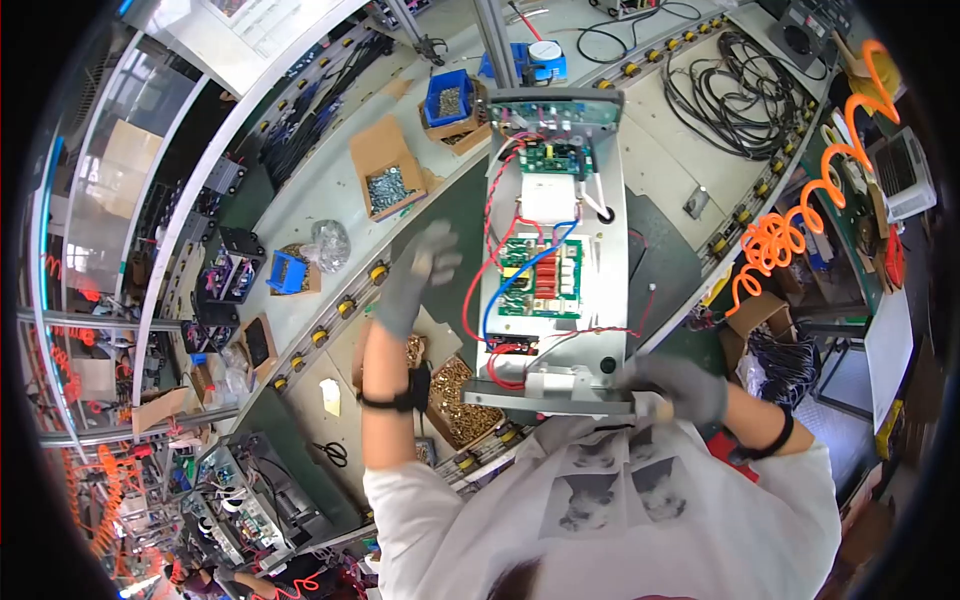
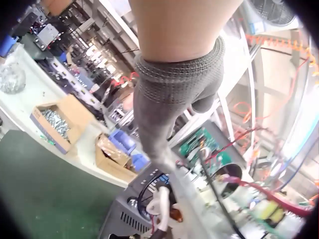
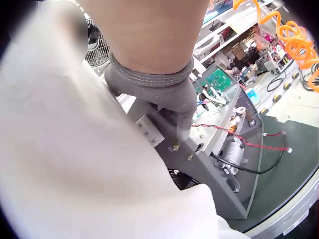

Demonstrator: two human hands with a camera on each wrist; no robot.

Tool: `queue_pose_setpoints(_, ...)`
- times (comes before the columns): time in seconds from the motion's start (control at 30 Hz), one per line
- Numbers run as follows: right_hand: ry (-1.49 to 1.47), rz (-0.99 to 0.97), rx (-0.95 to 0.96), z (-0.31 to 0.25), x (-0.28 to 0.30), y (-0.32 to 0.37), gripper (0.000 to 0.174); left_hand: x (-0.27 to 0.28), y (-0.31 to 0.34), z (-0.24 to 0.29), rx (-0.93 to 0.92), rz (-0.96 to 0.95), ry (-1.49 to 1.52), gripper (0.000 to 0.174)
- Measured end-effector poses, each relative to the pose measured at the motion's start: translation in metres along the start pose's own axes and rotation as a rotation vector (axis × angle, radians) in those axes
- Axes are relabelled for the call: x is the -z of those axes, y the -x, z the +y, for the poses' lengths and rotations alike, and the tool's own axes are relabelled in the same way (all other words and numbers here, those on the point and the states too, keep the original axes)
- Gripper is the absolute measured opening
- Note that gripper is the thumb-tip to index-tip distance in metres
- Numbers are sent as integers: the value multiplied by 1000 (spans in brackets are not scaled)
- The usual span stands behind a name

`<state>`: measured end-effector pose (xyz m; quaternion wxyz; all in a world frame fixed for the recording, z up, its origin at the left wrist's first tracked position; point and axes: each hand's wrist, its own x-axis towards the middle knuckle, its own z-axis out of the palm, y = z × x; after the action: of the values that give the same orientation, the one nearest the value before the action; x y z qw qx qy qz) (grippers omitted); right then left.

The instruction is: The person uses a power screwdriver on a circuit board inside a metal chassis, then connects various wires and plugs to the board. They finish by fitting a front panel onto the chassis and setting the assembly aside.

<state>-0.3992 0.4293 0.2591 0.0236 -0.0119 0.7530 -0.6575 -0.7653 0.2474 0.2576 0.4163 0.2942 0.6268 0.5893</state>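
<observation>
A metal chassis (image 1: pixel 600 350) with green circuit boards (image 1: pixel 545 280) and red and blue wires stands in front of the person. Grey gloves cover both hands. Left of the chassis, the left hand (image 1: pixel 425 270) is blurred in the air, its fingers loosely bent and holding nothing visible; the left wrist view shows this hand (image 2: pixel 164 109) from behind, fingertips partly hidden. At the near right corner, the right hand (image 1: pixel 685 388) grips the grey end panel (image 1: pixel 550 400). In the right wrist view, fingers of the right hand (image 3: pixel 169 102) reach over the panel's edge (image 3: pixel 199 159).
Left of the chassis are a carton of screws (image 1: pixel 388 188), a blue bin (image 1: pixel 448 98) and a box of brass parts (image 1: pixel 460 400). Black cables (image 1: pixel 735 95) lie at the upper right. A coiled orange hose (image 1: pixel 780 240) hangs on the right. Scissors (image 1: pixel 330 454) lie at lower left.
</observation>
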Motion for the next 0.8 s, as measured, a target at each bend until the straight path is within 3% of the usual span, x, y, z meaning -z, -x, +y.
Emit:
queue_pose_setpoints(0.07, 155, 331, -153, 17, 22, -22, 27, -25, 64, 10, -72, 87, -128, 63)
queue_pose_setpoints(0.1, -82, 501, -99, 29, 41, -45, 22, -37, 92, 9, -119, 127, -210, 63)
queue_pose_setpoints(0.13, -59, 732, -343, 43, 58, -68, 22, -58, 115, 9, -174, 265, -201, 56)
queue_pose_setpoints(0.17, -153, 825, -454, 58, 79, -89, 28, -80, 127, 6, -227, 405, -190, 51)
queue_pose_setpoints(0.2, -111, 907, -434, 93, 100, -108, 34, -93, 126, -1, -226, 402, -186, 51)
queue_pose_setpoints(0.27, 71, 912, -454, 176, 151, -155, 37, -120, 129, -16, -227, 664, -10, 38)
queue_pose_setpoints(0.4, -282, 847, -579, 121, 163, -193, 35, -140, 109, -20, -323, 1001, -29, 37)
queue_pose_setpoints(0.47, -380, 818, -620, 108, 162, -193, 34, -135, 101, -15, -390, 1020, 4, 37)
queue_pose_setpoints(0.57, -493, 843, -522, 99, 145, -175, 31, -112, 94, -9, -436, 1035, 65, 35)
queue_pose_setpoints(0.63, -415, 920, -675, 86, 128, -156, 30, -82, 86, -6, -368, 1064, 164, 28)
queue_pose_setpoints(0.77, -293, 928, -704, 117, 87, -99, 30, 9, 57, -11, -467, 742, 126, 27)
queue_pose_setpoints(0.8, -521, 920, -584, 112, 73, -86, 31, 24, 49, -10, -468, 614, -54, 29)
